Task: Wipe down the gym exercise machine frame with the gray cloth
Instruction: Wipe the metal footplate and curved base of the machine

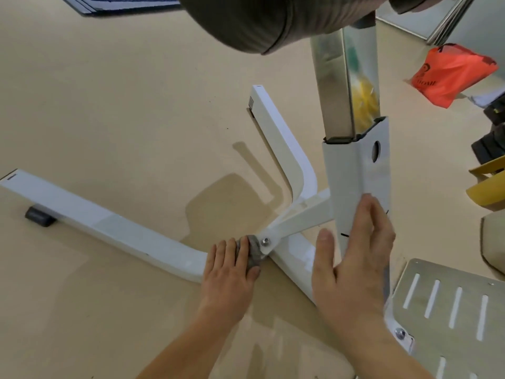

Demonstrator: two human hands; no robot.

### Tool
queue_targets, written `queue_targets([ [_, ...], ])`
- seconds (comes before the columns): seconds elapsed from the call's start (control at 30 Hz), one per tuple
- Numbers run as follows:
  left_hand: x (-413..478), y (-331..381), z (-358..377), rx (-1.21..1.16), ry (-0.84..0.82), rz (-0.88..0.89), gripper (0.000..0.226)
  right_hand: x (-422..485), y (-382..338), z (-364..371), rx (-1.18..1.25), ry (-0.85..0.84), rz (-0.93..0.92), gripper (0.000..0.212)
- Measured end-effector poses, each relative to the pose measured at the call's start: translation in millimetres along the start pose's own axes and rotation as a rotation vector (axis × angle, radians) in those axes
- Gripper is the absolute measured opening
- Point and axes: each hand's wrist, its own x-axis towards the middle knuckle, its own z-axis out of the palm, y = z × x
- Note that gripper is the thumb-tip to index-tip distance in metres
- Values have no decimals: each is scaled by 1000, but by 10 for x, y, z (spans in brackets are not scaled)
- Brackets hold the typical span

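On a beige floor [109,119], the left hand [229,269] presses the gray cloth [252,253] with fairly flat fingers against the white frame [109,225] at its bolted base joint. The right hand [352,263], fingers straight, braces the upright post [352,170]. Judging by this, wiping is partway at best: the 2 long legs and the upper post probably remain.

Open tan floor [109,119] left of and between white base legs [109,222]: wide passage. Leg junction crowded: diagonal brace [300,214] and bolt [265,241] close over it, and left hand [232,266] presses gray cloth [252,253] there. Upright post [352,173] blocks right side, right hand [355,258] against it. Dark padded roll [259,20] overhangs. Slotted metal plate [451,310] fills lower right.
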Motion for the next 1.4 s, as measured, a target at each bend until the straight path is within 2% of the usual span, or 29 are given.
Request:
queue_targets([
  [0.1, -163, -107, 40, -26, 47, -46, 67, -300, 5, 89, -67, -84, -279, 68],
  [0.17, -152, 23, 54, -68, 18, -89, 70, -443, 91, 170, -89, -279, -468, 64],
  [0.2, -121, 153, 84, -74, 5, -81, 75, -485, 143, 216, -98, -413, -480, 62],
  [0.23, -96, 284, 136, -57, -3, -51, 79, -511, 189, 261, -94, -532, -414, 59],
  [0.27, -85, 397, 175, -45, -7, -23, 81, -511, 228, 279, -78, -619, -269, 57],
  [0.3, -79, 447, 197, -38, -2, -7, 81, -486, 270, 274, -50, -673, -97, 55],
  [0.37, -87, 307, 182, -4, 17, 30, 80, -436, 427, 264, -15, -731, 102, 52],
  [0.5, -264, -132, 0, 33, -87, -56, 82, -413, 481, 164, 15, -815, 165, 47],
  [0.57, -351, -67, -159, -38, -147, -15, 79, -448, 408, 211, 75, -836, 200, 48],
  [0.67, -402, 306, -401, -189, -213, 221, 71, -482, 245, 292, 225, -853, 257, 49],
  [0.7, -408, 407, -523, -221, -199, 240, 68, -471, 182, 295, 297, -854, 305, 50],
  [0.83, -466, 585, -1261, -468, -86, -51, 63, -319, 38, 146, 516, -776, 546, 61],
  [0.9, -571, 600, -1621, -539, -81, -72, 68, -223, -33, 19, 623, -750, 643, 58],
  [0.93, -623, 619, -1779, -559, -112, -53, 74, -171, -70, -54, 653, -745, 645, 48],
  [1.0, -714, 655, -2095, -532, -230, -7, 90, -77, -165, -206, 645, -723, 605, 23],
  [1.1, -716, 651, -2619, -306, -337, 36, 100, 46, -282, -414, 623, -674, 572, 14],
  [1.23, -640, 386, -3170, -124, -326, 52, 82, 95, -400, -446, 524, -657, 567, 19],
  [1.4, -527, -284, -3122, -63, -440, 20, 66, 1, -482, 11, 420, -629, 577, 18],
])
